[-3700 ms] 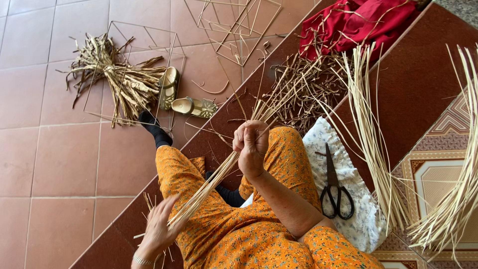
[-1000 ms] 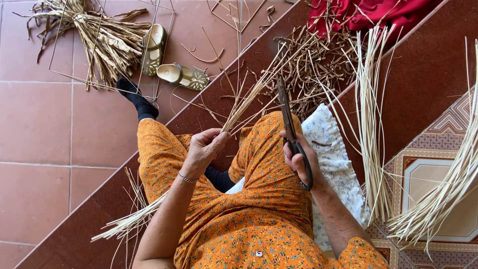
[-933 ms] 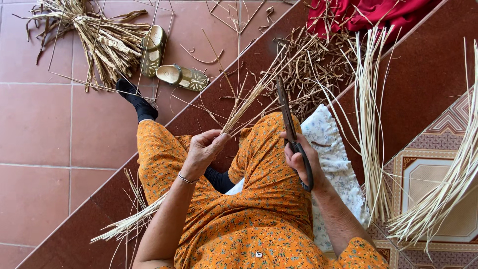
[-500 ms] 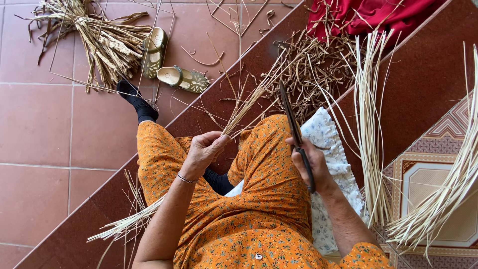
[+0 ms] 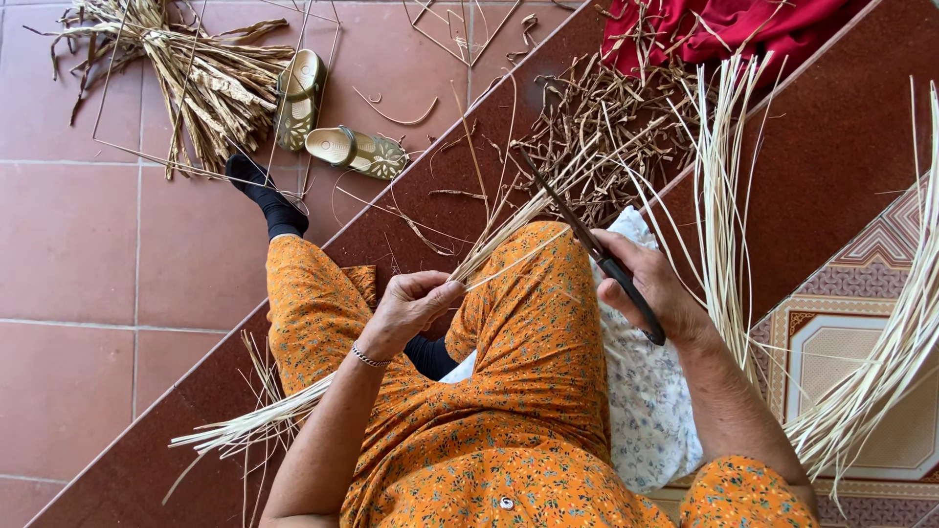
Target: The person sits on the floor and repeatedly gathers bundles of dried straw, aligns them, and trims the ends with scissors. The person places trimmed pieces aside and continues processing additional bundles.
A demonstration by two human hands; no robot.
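the bundle of pale straw-coloured reed strips (image 5: 489, 249) lies across the person's lap in orange flowered cloth, its long axis running on a slant from the lower left, where the loose ends fan out over the dark red step, up to the right toward the pile of brown dried scraps (image 5: 611, 127). the left hand (image 5: 416, 303) grips the bundle near its middle, fingers curled tight around the strips, thumb pressed on top. the upper ends of the strips spread out just beyond that fist.

the right hand (image 5: 650, 284) holds a pair of long dark-handled scissors (image 5: 587, 240), fingers closed about the handles; the blades point up and left and cross the splayed upper ends of the strips, lying nearly square to them. so the scissors hand is the nearer one to the free tips, while the left hand sits further down the bundle.

a white flowered cloth (image 5: 646, 391) lies beside the right thigh. further out lie more pale strips (image 5: 724, 196), a red cloth (image 5: 724, 24), two tan sandals (image 5: 328, 112) and a dry brown sheaf (image 5: 186, 68) on the red tiles. no packages, labels or signs show.
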